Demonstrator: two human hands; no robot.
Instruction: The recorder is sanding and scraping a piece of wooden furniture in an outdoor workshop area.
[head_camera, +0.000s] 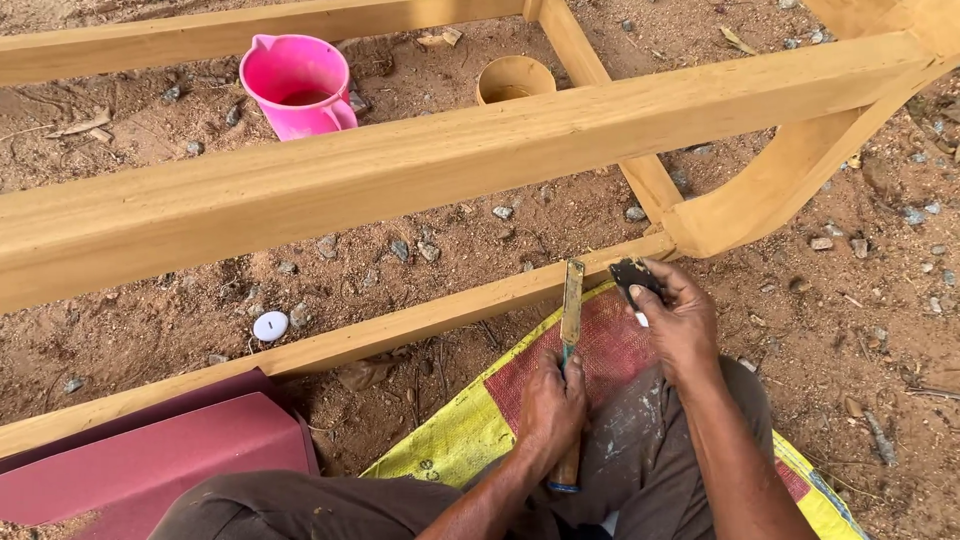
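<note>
1 putty knife (571, 305): flat metal blade smeared tan, teal and wood handle, upright in your left hand (550, 405), whose grip is closed around the handle. 1 small dark square pad (634, 277): pinched in your right hand (682, 325), fingers clamped on it, just beside the lower rail of the frame. 1 wooden frame (400, 170): pale yellow, smooth, squared beams, with 1 curved brace at its right corner. 1 pink plastic jug (297, 85) and 1 round tan cup (514, 79): both on the dirt ground (850, 300) beyond the top beam, apart from each other. 1 woven sack (600, 350), yellow and red, lies under your knees. 1 small white disc (270, 325) sits on the gravelly soil. 1 maroon sheet (160, 460) lies at lower left.
</note>
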